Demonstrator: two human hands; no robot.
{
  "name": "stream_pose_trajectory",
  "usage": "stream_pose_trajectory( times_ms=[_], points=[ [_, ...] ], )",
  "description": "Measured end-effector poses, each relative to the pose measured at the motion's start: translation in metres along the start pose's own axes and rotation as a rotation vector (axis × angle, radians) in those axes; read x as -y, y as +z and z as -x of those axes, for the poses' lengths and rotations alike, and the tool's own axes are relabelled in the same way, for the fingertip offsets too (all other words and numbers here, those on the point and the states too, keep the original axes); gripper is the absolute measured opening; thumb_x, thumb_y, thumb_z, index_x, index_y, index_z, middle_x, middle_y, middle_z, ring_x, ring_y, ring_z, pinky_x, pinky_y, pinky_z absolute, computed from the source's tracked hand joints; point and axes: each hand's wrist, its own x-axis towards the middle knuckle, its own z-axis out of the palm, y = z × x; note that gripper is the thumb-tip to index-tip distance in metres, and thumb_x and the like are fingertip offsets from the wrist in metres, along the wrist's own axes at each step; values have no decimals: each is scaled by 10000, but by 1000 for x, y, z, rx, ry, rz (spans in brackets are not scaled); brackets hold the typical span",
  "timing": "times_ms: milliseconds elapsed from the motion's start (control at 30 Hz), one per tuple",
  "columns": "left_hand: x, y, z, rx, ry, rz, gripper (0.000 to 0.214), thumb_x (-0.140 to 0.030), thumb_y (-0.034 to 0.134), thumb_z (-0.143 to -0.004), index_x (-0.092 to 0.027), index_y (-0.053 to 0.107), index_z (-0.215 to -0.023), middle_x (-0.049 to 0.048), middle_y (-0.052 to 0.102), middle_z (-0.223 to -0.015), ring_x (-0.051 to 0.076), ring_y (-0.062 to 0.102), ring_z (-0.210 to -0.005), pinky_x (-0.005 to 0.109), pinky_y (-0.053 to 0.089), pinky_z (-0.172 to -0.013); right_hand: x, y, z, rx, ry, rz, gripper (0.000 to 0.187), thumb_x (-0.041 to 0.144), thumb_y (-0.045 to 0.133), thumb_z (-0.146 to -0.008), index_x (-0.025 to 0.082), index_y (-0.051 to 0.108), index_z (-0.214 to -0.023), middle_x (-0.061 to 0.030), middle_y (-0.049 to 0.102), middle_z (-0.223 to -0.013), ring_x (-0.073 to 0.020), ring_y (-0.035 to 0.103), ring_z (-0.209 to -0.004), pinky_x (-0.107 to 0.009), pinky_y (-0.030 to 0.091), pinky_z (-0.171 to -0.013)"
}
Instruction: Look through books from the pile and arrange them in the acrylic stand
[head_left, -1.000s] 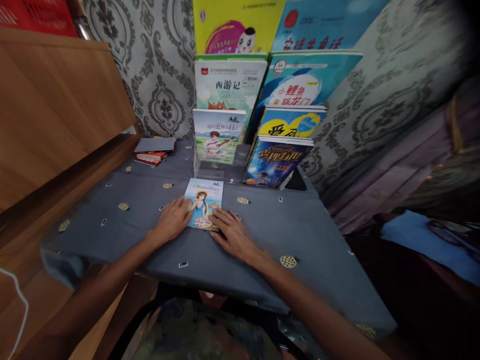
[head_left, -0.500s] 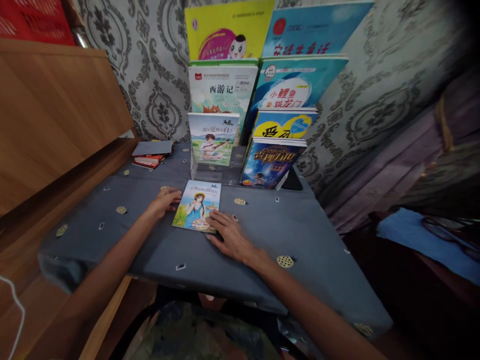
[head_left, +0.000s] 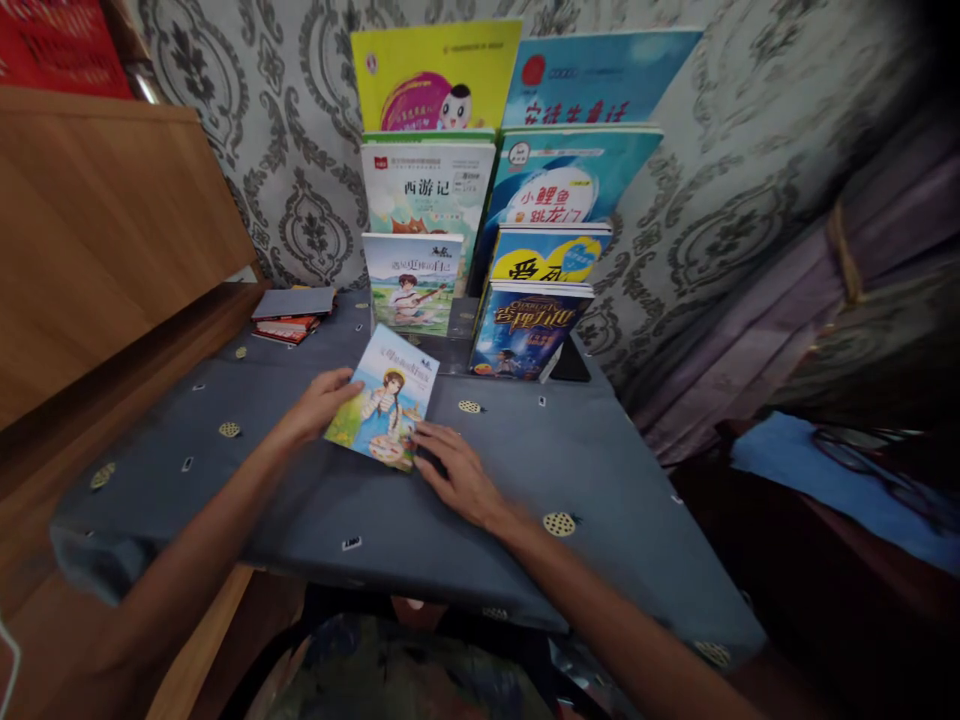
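Observation:
A thin picture-covered book [head_left: 385,400], showing a girl with a braid and a yellow hat, is raised at its far end over the table, turned at an angle. My left hand [head_left: 326,400] grips its left edge, thumb on the cover and the other fingers hidden underneath. By the lower right corner, my right hand [head_left: 457,475] lies with fingers stretched out, the fingertips touching the book's edge. Just beyond stands a book with a guitar player [head_left: 412,285] in a clear stand [head_left: 454,357].
Taller books stand in the rack, among them a yellow one [head_left: 480,60] and a blue one [head_left: 600,75]. In front right is a dark blue book [head_left: 525,330]. A small book pile [head_left: 289,313] lies left on the grey tablecloth [head_left: 600,450]. A wooden cabinet [head_left: 112,230] borders the left.
The girl-cover book has gone from lying flat to being lifted at its far end and turned clockwise. My left hand has closed on its edge. The view has shifted slightly.

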Motion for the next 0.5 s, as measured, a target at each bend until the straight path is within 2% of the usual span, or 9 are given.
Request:
stream_pose_trajectory(
  times_ms=[33,100,133,200,267,333,400,500],
  points=[
    [-14,-5,4,-53,118,-98,442,-579,723,-701,-180,611,-857,14,672,-746,164,609,-630,267,490,-586,-1,-1,-1,-44,40,-60,375,388,491,-989,205,663,-1267,-136,631,-1378,-259,553,-1324,-529,378,-1160],
    [-39,-14,13,-134,379,-358,363,-548,627,-826,-187,617,-866,1,638,-754,153,599,-684,241,474,-626,-5,-4,-5,-115,139,-238,443,499,438,-998,219,672,-1251,-128,653,-1348,-263,596,-1270,-509,436,-1113],
    [-47,-16,19,-171,473,-476,338,-523,582,-874,-190,630,-900,3,637,-776,157,605,-724,240,474,-658,-7,-6,-8,-134,196,-353,513,561,384,-1001,219,661,-1263,-129,657,-1342,-265,619,-1239,-489,483,-1065],
    [-50,-15,30,-181,564,-695,307,-469,505,-943,-204,651,-997,7,653,-819,165,622,-772,248,480,-716,-15,-11,-15,-152,313,-591,682,653,212,-997,202,608,-1321,-148,646,-1353,-269,647,-1202,-450,551,-967],
    [-32,-7,40,-74,568,-866,285,-416,462,-978,-236,652,-1091,15,698,-911,178,659,-823,270,502,-773,-24,-18,-19,-174,407,-764,803,668,44,-979,176,555,-1357,-177,637,-1357,-277,653,-1198,-447,567,-929],
    [-2,5,50,134,591,-994,263,-371,458,-988,-259,657,-1121,38,725,-1096,210,686,-984,318,523,-880,-34,-25,-21,-188,491,-825,812,649,-1,-974,172,548,-1334,-185,666,-1308,-283,664,-1177,-466,562,-929],
    [30,18,61,286,630,-1080,256,-338,448,-1004,-244,667,-1096,58,694,-1256,239,629,-1205,380,483,-1037,-41,-30,-20,-179,580,-854,712,625,88,-992,184,552,-1303,-170,708,-1229,-284,689,-1122,-470,566,-907],
    [60,31,72,258,660,-1147,310,-336,451,-1014,-208,615,-1244,98,577,-1443,259,483,-1391,451,385,-1163,-45,-30,-16,-204,646,-956,494,577,400,-964,214,572,-1252,-120,747,-1131,-271,708,-1054,-433,575,-860]
  ],
)
